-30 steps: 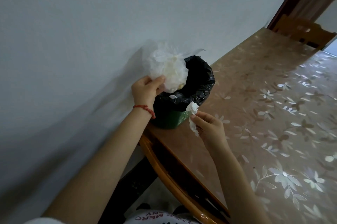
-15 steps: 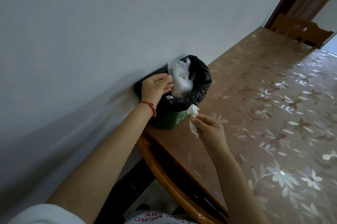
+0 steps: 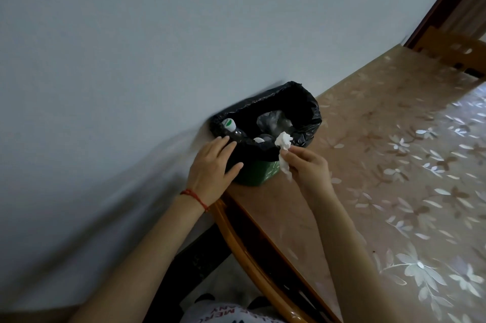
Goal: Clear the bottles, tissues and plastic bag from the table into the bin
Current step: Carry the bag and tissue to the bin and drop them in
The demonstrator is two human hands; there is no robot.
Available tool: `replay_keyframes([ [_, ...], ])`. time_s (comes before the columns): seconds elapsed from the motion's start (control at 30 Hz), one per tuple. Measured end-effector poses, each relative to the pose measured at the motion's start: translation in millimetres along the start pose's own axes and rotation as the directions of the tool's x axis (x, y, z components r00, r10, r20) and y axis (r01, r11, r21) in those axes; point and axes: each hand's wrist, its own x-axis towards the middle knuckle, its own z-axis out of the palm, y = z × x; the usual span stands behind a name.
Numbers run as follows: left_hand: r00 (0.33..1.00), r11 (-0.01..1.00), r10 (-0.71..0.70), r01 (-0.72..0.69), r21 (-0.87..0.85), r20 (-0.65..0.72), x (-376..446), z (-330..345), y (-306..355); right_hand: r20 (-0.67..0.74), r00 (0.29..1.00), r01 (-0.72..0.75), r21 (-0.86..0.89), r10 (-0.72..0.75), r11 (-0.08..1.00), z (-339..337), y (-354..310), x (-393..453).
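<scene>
A small green bin (image 3: 259,174) with a black liner stands on the table's near left corner against the wall. Inside it lie a clear plastic bag (image 3: 273,123) and bottles; one bottle (image 3: 231,128) shows a white cap with a green mark. My left hand (image 3: 213,167) rests flat on the bin's near left rim, fingers apart, holding nothing. My right hand (image 3: 306,165) pinches a crumpled white tissue (image 3: 283,148) at the bin's near right rim, part of it hanging outside the bin.
The table (image 3: 381,191) has a brown flowered cover and a curved wooden edge on the near left. A wooden chair (image 3: 462,52) stands at the far end by a dark door frame. The grey wall runs along the table's left side.
My left hand pushed the plastic bag down into the bin, let it go and now rests on the rim. My right hand with the tissue has barely moved.
</scene>
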Motion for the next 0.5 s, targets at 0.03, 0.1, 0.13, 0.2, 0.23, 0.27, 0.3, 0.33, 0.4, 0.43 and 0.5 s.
replay_keyframes([
  [0.03, 1.0, 1.0, 0.004, -0.004, 0.02, 0.002, -2.7, -0.7, -0.1, 0.0, 1.0, 0.013, -0.005, -0.013, 1.0, 2.3, -4.7, 4.8],
  [0.1, 1.0, 0.999, 0.01, -0.011, 0.053, 0.005, -7.1, -1.1, -0.6, -0.006, 0.999, 0.035, -0.036, -0.036, 0.999, 7.5, -14.3, 15.8],
  [0.13, 1.0, 0.998, 0.016, -0.016, 0.064, 0.001, -8.7, -0.4, -1.7, -0.008, 0.999, 0.052, -0.062, -0.052, 0.997, 9.8, -19.0, 21.8],
  [0.2, 1.0, 0.996, 0.021, -0.021, 0.088, 0.01, -11.7, -1.0, -1.5, -0.015, 0.997, 0.075, -0.115, -0.077, 0.991, 15.8, -28.2, 34.0],
  [0.23, 1.0, 0.996, 0.019, -0.021, 0.092, 0.019, -12.9, -2.0, -1.0, -0.027, 0.996, 0.085, -0.135, -0.089, 0.987, 19.3, -32.6, 39.6],
  [0.27, 1.0, 0.995, 0.024, -0.025, 0.096, 0.01, -13.9, -0.8, -1.6, -0.043, 0.993, 0.098, -0.152, -0.106, 0.983, 22.7, -35.6, 45.4],
  [0.3, 0.999, 0.995, 0.019, -0.021, 0.093, 0.025, -15.0, -2.1, -0.2, -0.061, 0.992, 0.102, -0.166, -0.114, 0.981, 25.0, -37.4, 51.0],
  [0.33, 0.999, 0.995, 0.022, -0.024, 0.094, 0.025, -15.8, -1.8, 0.1, -0.075, 0.991, 0.1, -0.173, -0.115, 0.98, 26.9, -36.9, 57.1],
  [0.4, 0.999, 0.997, 0.009, -0.011, 0.081, 0.036, -16.8, -0.7, 0.5, -0.089, 0.989, 0.097, -0.184, -0.115, 0.978, 31.2, -36.3, 65.8],
  [0.43, 0.999, 0.997, 0.001, -0.004, 0.071, 0.043, -17.2, -2.7, 1.4, -0.092, 0.99, 0.086, -0.192, -0.106, 0.978, 32.5, -36.7, 67.9],
  [0.5, 0.999, 0.998, 0.005, -0.007, 0.06, 0.037, -17.8, -3.9, 1.7, -0.102, 0.991, 0.071, -0.193, -0.092, 0.979, 34.0, -37.1, 71.0],
])
